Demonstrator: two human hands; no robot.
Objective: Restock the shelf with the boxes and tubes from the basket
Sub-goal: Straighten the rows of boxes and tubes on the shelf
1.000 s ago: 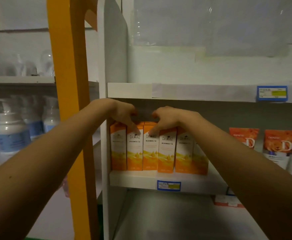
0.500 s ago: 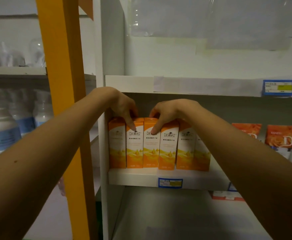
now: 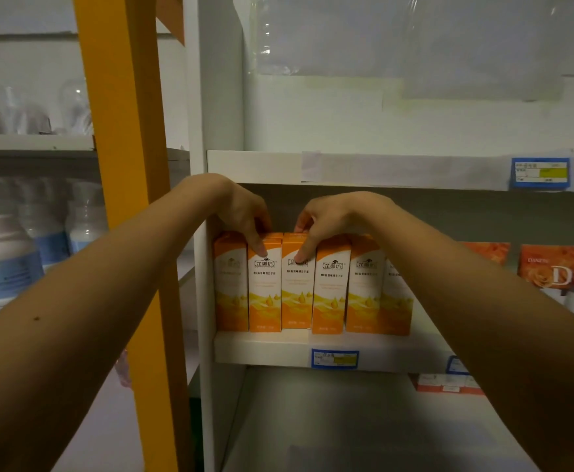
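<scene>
Six orange boxes (image 3: 297, 284) on the shelf (image 3: 265, 350) look light, crushable — your left hand (image 3: 244, 212) and right hand (image 3: 330, 216) rest curled fingers on their tops; grip sides gently.

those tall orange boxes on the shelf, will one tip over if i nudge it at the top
Probably, if it stood alone: each orange box is tall and narrow-based. Here neighbours pack the row, so sideways tipping looks unlikely; backward seems possible. It looks like thin carton, likely light, and the left hand and right hand steady the tops with fingertips only.
</scene>
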